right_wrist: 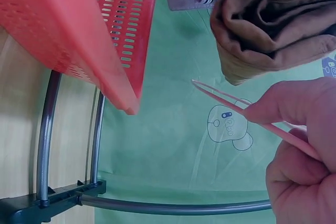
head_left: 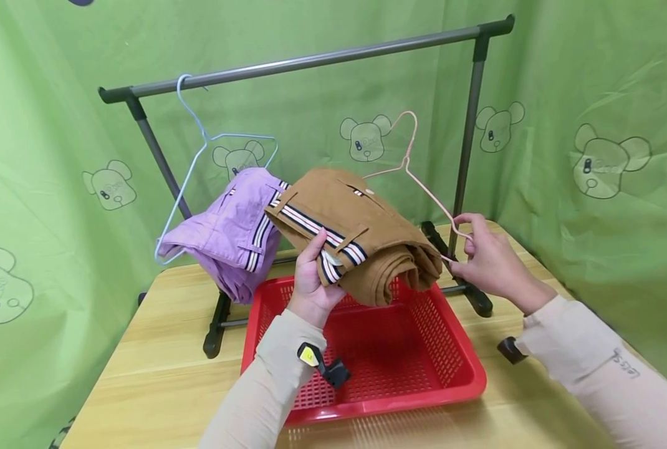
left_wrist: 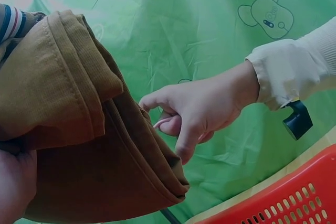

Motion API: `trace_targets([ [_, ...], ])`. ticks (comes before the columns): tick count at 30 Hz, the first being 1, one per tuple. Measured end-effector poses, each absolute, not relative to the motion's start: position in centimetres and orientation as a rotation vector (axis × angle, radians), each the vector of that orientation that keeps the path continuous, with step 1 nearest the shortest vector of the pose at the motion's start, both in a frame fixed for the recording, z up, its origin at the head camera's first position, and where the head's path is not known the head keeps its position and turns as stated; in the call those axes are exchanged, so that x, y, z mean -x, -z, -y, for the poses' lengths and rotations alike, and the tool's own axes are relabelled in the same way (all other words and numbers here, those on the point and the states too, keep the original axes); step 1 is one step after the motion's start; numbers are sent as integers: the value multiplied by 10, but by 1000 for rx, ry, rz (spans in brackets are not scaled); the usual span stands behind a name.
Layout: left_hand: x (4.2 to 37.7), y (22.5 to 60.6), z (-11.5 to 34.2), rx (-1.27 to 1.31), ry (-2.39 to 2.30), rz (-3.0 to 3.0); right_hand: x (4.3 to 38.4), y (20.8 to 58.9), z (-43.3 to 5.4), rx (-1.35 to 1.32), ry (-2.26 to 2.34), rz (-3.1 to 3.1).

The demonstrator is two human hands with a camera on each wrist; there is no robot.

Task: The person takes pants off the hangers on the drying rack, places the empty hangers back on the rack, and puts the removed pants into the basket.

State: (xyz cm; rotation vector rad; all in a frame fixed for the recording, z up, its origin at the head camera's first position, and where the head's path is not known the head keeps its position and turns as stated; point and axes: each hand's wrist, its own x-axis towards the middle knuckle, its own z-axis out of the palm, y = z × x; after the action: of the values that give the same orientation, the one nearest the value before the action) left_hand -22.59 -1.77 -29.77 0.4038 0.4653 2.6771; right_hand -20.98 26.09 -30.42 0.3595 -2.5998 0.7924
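Observation:
My left hand (head_left: pixel 311 287) holds folded brown trousers (head_left: pixel 325 193) above the red basket, its thumb over the striped waistband. The trouser legs hang doubled in a loose roll. At the right, my right hand (head_left: pixel 492 260) grips a corner of a pink hanger (head_left: pixel 426 188), whose hook points up, off the rail. In the right wrist view, the bar of the pink hanger (right_wrist: pixel 283 134) runs between thumb and fingers, and its far end stands apart from the brown trousers (right_wrist: pixel 278 51). In the head view the trousers hide part of the hanger.
Purple trousers (head_left: pixel 229 218) hang on a blue hanger (head_left: pixel 191 167) hooked over the left part of the metal rail (head_left: pixel 322 59). The red basket (head_left: pixel 468 380) stands on the wooden table (head_left: pixel 159 349) between the rack's feet. A green patterned curtain (head_left: pixel 603 112) surrounds the table.

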Motion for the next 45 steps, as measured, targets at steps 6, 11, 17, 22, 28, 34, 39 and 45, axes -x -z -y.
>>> trace_targets([
  [6,225,300,24,-378,-2699,-482,215,304,-256,-373,-814,2580],
  [11,226,302,29,-362,-2709,-488,217,304,-253,-384,-795,2554],
  [17,226,304,30,-368,-2716,-499,218,304,-254,-357,-792,2557],
  [22,228,304,27,-354,-2713,-509,217,305,-256,-352,-797,2561],
  [28,230,307,24,-347,-2684,-511,215,306,-260,-348,-799,2552],
  [34,230,308,24,-333,-2687,-530,217,306,-261,-344,-801,2565],
  [39,230,309,24,-314,-2690,-558,218,306,-262,-341,-795,2572],
  [45,229,311,28,-306,-2682,-583,222,309,-260,-339,-813,2598],
])
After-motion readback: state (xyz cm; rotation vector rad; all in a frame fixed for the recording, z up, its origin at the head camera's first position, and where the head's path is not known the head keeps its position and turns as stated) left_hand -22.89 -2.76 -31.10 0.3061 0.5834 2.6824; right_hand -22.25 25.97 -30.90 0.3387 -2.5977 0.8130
